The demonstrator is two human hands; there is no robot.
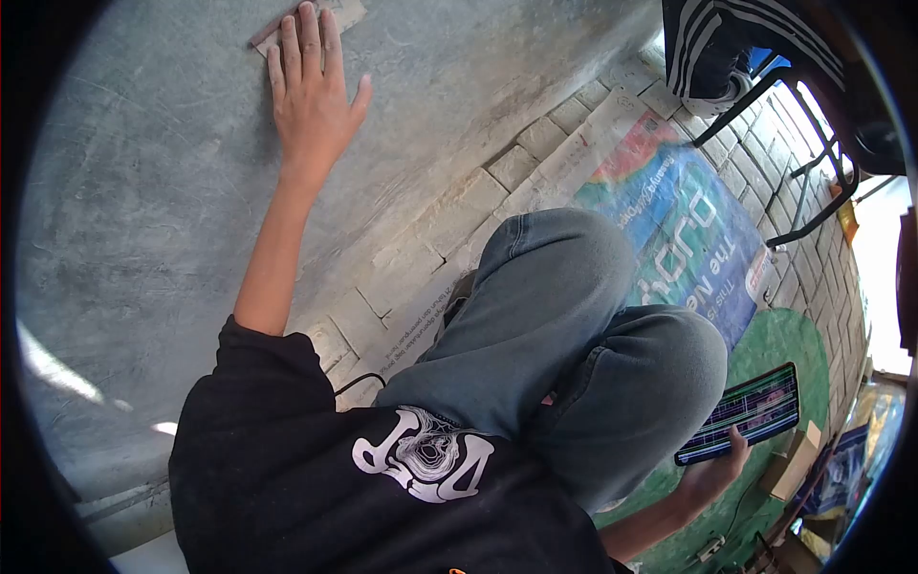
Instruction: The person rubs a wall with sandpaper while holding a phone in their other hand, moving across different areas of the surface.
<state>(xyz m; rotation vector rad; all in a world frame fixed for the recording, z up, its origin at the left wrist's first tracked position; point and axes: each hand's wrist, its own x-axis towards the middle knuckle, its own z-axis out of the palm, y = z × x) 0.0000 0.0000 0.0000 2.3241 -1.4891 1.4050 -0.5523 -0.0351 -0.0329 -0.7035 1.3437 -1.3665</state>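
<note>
My left hand (314,91) lies flat against the grey wall (163,172), fingers stretched and thumb out to the side. Under its fingertips is a small reddish-brown piece that looks like sandpaper (352,13); the fingers partly cover it. Low on the right, my right hand (717,469) grips a dark smartphone (755,411) by its near end, thumb over the screen. The phone's lit screen shows lines and a grid, too small to read. The fingers behind the phone are hidden.
My bent knees (574,258) fill the middle. A printed banner (684,230) lies over pale paving (784,172), beside a green round surface (794,340). A black-framed chair (813,206) and another person's striped trouser leg (703,48) are at upper right. A small cardboard box (794,464) sits near the phone.
</note>
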